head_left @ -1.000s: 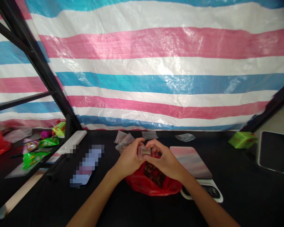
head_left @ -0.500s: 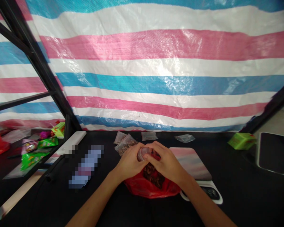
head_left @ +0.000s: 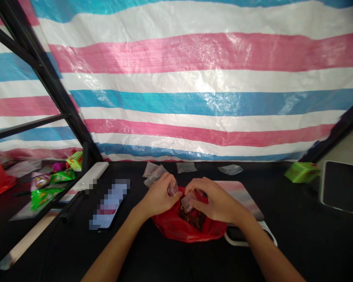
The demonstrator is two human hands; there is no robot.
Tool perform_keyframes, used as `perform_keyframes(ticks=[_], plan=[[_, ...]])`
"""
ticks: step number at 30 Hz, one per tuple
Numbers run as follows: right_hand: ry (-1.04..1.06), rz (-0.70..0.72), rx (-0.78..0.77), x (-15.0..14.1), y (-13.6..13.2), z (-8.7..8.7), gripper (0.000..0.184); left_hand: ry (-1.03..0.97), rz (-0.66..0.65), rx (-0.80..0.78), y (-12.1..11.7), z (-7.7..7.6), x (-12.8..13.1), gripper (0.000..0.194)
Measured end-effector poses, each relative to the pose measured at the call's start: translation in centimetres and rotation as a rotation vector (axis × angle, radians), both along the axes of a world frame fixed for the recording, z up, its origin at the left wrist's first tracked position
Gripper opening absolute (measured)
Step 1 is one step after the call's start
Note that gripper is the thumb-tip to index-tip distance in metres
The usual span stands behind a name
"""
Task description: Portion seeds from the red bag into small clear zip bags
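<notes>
My left hand (head_left: 159, 194) pinches a small clear plastic piece (head_left: 173, 188) between its fingers. My right hand (head_left: 216, 202) holds a second small clear plastic piece (head_left: 187, 202) at its fingertips, just apart from the first. Both hands hover over a red plastic bag (head_left: 188, 229) that lies open on the black table (head_left: 282, 235). Dark brown contents (head_left: 192, 217) show in its mouth, partly hidden by my right hand. Beyond my left fingers lie small clear bags of brown material (head_left: 154, 175).
Two clear bags (head_left: 186, 167) (head_left: 230, 169) lie at the far table edge. A pink mat (head_left: 241, 192) sits right of the hands, and a pixelated flat object (head_left: 109, 203) sits left. A green box (head_left: 302, 172) and colourful snack packets (head_left: 44, 197) lie at the sides, before a striped tarp (head_left: 194, 102).
My hands have moved apart. The single clear piece held between them now appears as two pieces, one in each hand, and my right hand sits lower over the red bag.
</notes>
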State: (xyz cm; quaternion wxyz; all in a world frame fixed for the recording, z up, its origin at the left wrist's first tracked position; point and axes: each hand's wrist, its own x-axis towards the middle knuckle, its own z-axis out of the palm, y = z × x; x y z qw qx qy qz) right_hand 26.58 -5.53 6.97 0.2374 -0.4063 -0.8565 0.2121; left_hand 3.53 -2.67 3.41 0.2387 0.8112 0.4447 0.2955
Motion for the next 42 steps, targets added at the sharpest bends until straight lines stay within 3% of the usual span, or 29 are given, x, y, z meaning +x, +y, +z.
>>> perform_keyframes(ticks=[5, 8, 16, 21, 27, 33, 38, 42], plan=[[-0.193, -0.049, 0.041, -0.1, 0.4, -1.1, 0.014, 0.089, -0.049, -0.136, -0.2, -0.8, -0.3, 0.019], [-0.230, -0.062, 0.093, 0.4, 0.8, -1.6, 0.025, 0.070, -0.068, -0.202, -0.1, -1.3, -0.1, 0.020], [-0.259, -0.022, 0.083, 0.8, 0.9, -2.0, 0.046, -0.240, -0.049, -0.401, 0.0, -0.7, 0.7, 0.015], [-0.256, -0.016, 0.091, 0.7, 0.8, -1.9, 0.041, -0.521, 0.090, -0.644, -0.1, -1.5, 1.5, 0.013], [-0.201, -0.020, 0.009, 0.8, 0.8, -2.1, 0.040, -0.850, 0.130, -0.922, 0.0, -2.1, 2.2, 0.023], [-0.197, -0.007, -0.025, 0.7, 0.8, -2.2, 0.035, -0.992, 0.153, -1.005, -0.2, -1.1, 2.3, 0.030], [-0.235, 0.007, 0.073, 0.2, 0.6, -2.9, 0.038, -0.837, 0.139, -0.910, -0.3, -0.9, 1.7, 0.025], [-0.208, 0.021, 0.063, -0.1, 0.6, -3.4, 0.037, -0.760, 0.150, -0.877, -0.2, -1.0, 1.4, 0.023]])
